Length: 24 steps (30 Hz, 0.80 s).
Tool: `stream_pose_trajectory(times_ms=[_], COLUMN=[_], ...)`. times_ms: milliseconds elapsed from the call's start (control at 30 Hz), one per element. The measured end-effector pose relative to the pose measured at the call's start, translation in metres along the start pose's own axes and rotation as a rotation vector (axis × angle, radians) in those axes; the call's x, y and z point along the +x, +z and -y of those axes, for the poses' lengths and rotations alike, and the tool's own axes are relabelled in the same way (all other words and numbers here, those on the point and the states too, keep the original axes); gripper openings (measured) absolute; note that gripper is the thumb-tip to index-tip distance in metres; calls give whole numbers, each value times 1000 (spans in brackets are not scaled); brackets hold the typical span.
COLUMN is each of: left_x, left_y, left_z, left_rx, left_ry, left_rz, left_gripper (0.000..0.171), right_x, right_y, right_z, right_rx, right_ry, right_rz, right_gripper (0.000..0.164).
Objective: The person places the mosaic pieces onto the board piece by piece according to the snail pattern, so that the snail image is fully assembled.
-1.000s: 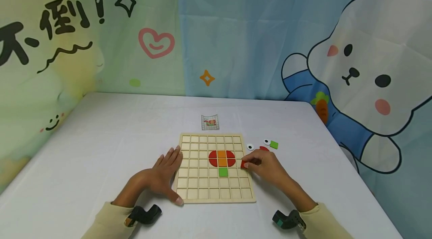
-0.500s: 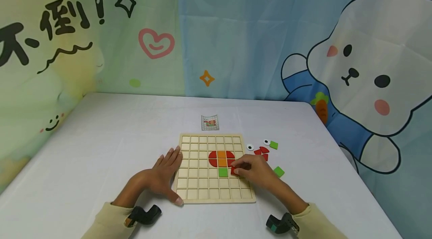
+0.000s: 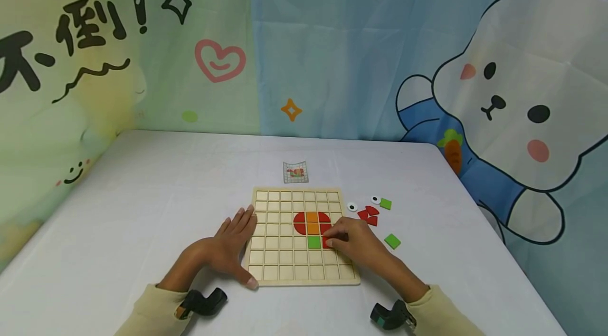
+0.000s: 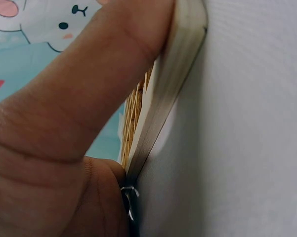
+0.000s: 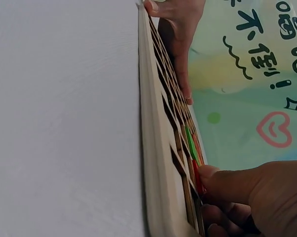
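Observation:
A wooden grid board (image 3: 276, 258) lies on the white table. My left hand (image 3: 228, 248) rests along its left side with the fingers straight and spread; in the left wrist view the thumb (image 4: 84, 84) presses against the board's edge. With thumb and fingers my right hand (image 3: 357, 241) pinches a small red tile (image 3: 325, 242) at a cell just right of a green square tile (image 3: 314, 242). The fingers partly cover that red tile (image 5: 196, 175), so its exact shape is hidden. Above sit two orange squares (image 3: 312, 223) flanked by rounded red tiles (image 3: 299, 223).
Right of the board lie several loose red tiles (image 3: 372, 220), two white eye pieces (image 3: 351, 207), a green tile (image 3: 385, 203) and another green tile (image 3: 392, 241) nearer. A small pattern card (image 3: 296, 172) lies behind the board. A printed cloth (image 3: 332, 61) hangs beyond the table.
My right hand has carried the red tile leftward from the board's right edge to the cell beside the green square. The left hand has stayed in place.

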<state>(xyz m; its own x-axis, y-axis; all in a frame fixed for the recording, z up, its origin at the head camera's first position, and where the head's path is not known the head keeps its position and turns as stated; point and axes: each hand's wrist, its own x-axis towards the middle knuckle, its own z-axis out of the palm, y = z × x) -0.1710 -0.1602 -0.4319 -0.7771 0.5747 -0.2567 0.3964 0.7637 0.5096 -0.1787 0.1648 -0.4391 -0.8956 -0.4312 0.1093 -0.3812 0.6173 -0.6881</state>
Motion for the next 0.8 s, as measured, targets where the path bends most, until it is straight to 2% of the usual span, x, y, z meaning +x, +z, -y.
stream_pose_trajectory(times_ms=[500,800], left_x=[-1,0], left_y=[0,0], left_z=[1,2], left_rx=[-6,0], left_ry=[17,17], left_rz=[-1,0], left_gripper=[138,138], right_x=[1,1], right_y=[1,-13], right_z=[0,-6], right_rx=[-34,-57], right_ry=[3,-34], right_rz=[3,-98], right_gripper=[12,13])
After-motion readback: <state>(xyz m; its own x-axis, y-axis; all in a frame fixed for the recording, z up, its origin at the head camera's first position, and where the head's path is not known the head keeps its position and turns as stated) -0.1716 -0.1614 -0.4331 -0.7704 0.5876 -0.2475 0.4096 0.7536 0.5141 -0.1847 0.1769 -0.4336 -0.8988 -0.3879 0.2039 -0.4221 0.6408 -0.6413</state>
